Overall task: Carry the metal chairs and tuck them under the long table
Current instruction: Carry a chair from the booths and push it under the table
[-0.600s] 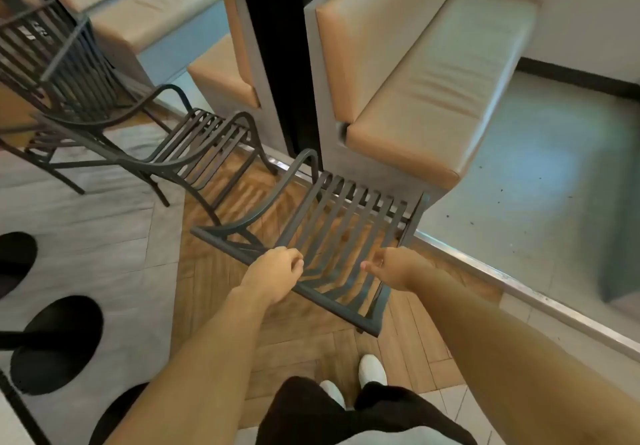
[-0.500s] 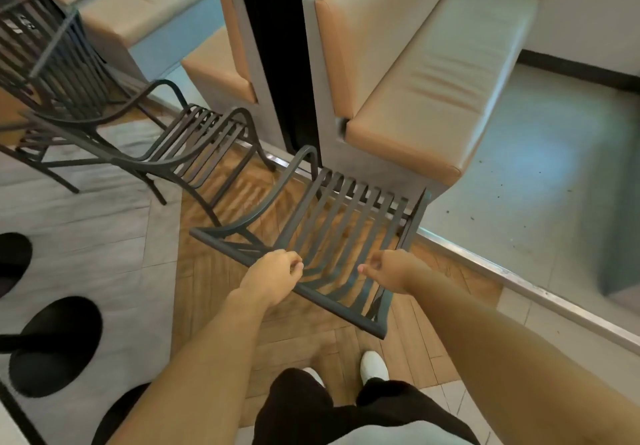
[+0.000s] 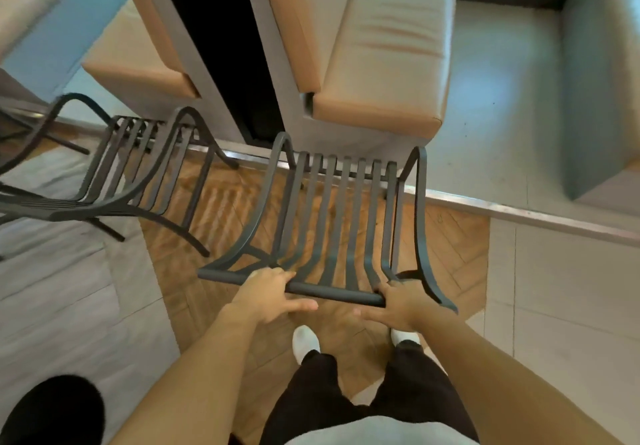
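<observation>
no readable text, labels or signs

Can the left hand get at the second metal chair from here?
Probably not without letting go: the left hand grips the top rail of the near chair, and the second metal chair stands apart, off to the left. Nothing blocks the floor between.

second chair (image 3: 104,181) cut off at left edge, bench (image 3: 381,46) cropped at top, fingertips (image 3: 388,287) hidden behind rail

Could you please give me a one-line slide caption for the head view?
Both hands, left hand and right hand, grip the metal chair top rail.
</observation>
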